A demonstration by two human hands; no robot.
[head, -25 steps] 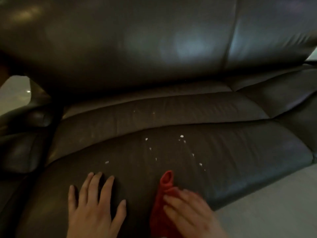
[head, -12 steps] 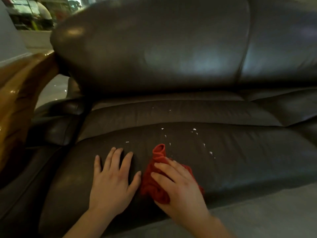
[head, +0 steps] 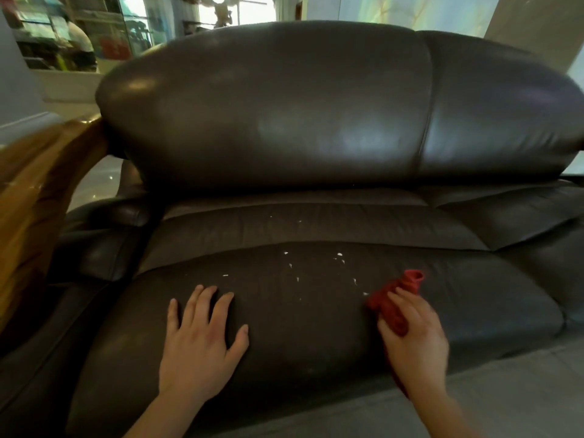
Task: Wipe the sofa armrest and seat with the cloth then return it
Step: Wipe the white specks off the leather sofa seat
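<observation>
A dark brown leather sofa fills the view. Its seat cushion (head: pixel 316 327) carries several small white specks (head: pixel 339 255) near the middle. My left hand (head: pixel 199 346) lies flat on the seat's front left, fingers spread, holding nothing. My right hand (head: pixel 414 339) presses a crumpled red cloth (head: pixel 396 295) onto the seat at the right, just right of the specks. The padded armrest (head: pixel 107 235) sits at the left, apart from both hands.
A glossy wooden frame piece (head: pixel 41 191) curves along the far left beside the armrest. The tall backrest (head: pixel 316 105) rises behind the seat. Grey floor (head: pixel 521 396) shows at the lower right. Shelves and windows stand behind the sofa.
My right hand has slid the red cloth rightward across the seat, away from my left hand. The view has tilted up, showing more backrest and room.
</observation>
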